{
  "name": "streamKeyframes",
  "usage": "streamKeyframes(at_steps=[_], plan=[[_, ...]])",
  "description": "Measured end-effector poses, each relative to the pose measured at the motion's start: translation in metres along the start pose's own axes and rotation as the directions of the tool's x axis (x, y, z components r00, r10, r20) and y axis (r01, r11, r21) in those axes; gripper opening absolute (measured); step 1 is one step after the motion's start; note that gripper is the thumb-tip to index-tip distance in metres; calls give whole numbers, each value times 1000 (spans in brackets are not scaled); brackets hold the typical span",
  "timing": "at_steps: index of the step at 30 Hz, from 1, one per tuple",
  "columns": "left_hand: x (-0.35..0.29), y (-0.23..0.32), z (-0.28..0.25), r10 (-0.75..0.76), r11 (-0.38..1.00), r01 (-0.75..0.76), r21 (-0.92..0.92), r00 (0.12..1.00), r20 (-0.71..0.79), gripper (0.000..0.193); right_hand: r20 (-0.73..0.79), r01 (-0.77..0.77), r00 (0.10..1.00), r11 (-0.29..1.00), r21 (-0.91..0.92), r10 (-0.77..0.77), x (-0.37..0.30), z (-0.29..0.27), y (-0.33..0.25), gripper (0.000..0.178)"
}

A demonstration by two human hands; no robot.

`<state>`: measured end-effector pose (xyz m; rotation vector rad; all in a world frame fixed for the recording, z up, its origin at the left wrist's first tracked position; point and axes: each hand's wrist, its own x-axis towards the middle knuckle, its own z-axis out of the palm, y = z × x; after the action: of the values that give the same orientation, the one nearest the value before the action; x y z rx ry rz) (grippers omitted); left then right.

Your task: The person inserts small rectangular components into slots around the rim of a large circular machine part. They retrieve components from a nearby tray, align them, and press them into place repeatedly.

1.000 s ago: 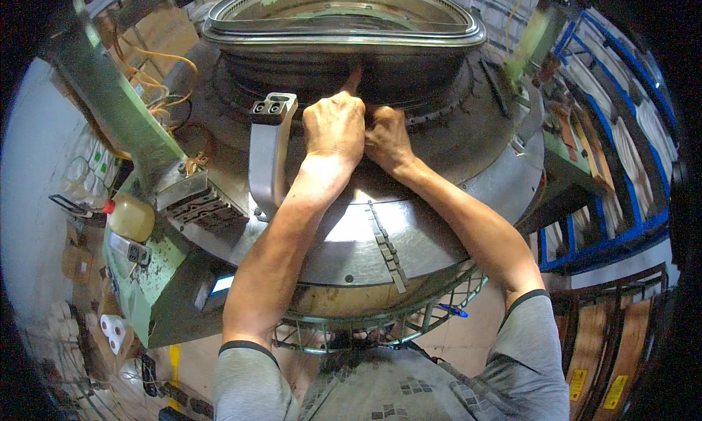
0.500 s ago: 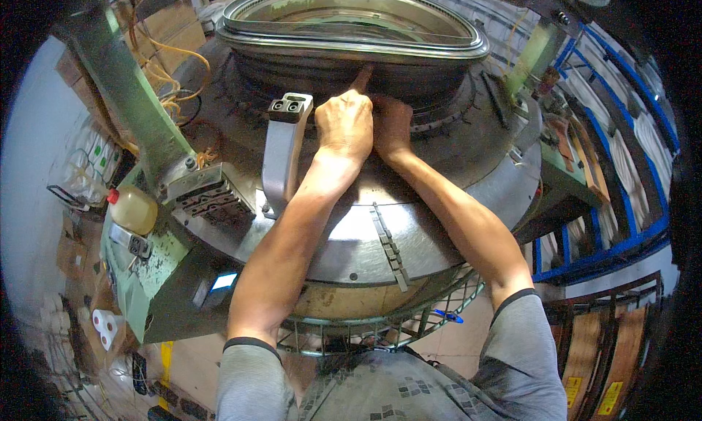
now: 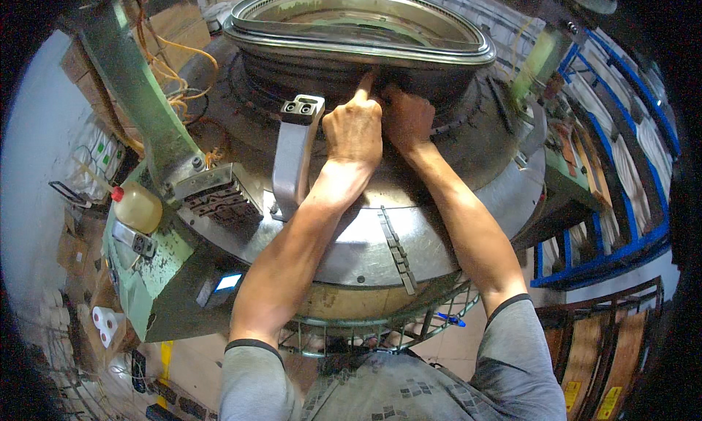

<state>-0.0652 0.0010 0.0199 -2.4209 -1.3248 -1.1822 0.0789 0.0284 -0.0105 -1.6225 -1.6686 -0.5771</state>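
Note:
Both my hands are at the dark lower wall of a round machine cylinder [image 3: 285, 73], below its shiny metal rim [image 3: 351, 53]. My left hand [image 3: 352, 132] has its index finger stretched up against the wall, with the other fingers curled in. Close to its right is my right hand [image 3: 409, 119], in shadow, with bent fingers at the same wall. Whatever either hand may hold is hidden. Left of my left hand a grey curved bracket [image 3: 294, 158] stands up from the polished metal ring plate [image 3: 340, 253]. Between my forearms a segmented metal strip [image 3: 395, 249] lies on that plate.
A green machine post [image 3: 146, 92] rises at the left, near a slotted metal block [image 3: 223, 194]. Beyond the block are a yellowish jug with a red cap [image 3: 137, 207] and a small lit screen [image 3: 228, 281]. A blue rack [image 3: 621, 245] stands at the right.
The view has shifted slightly, moving the machine a little to the right in it. My right hand has moved slightly right, away from the left, and more of it shows. The left index finger stays at the wall.

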Motion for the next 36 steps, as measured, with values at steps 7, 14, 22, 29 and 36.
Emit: streamKeyframes(at_steps=[7, 14, 22, 29, 36], plan=[[-4, 6, -6, -51, 984, 33, -175, 994, -98, 16, -26, 50, 998, 991, -126, -54, 10, -5, 3, 34], [-2, 6, 2, -173, 909, 49, -413, 948, -267, 20, -62, 32, 997, 987, -157, -42, 12, -2, 5, 23], [-2, 7, 6, -215, 852, -2, -524, 911, -352, 21, 128, -295, 954, 796, 528, 269, 9, -1, -2, 29], [-1, 6, 5, -188, 802, -90, -590, 900, -394, 16, 645, -591, 755, -305, 747, 117, 4, -2, 2, 16], [1, 3, 9, -338, 676, 56, -735, 909, -242, 14, 658, -679, 734, 156, 717, 168, -7, -35, 9, 23]])
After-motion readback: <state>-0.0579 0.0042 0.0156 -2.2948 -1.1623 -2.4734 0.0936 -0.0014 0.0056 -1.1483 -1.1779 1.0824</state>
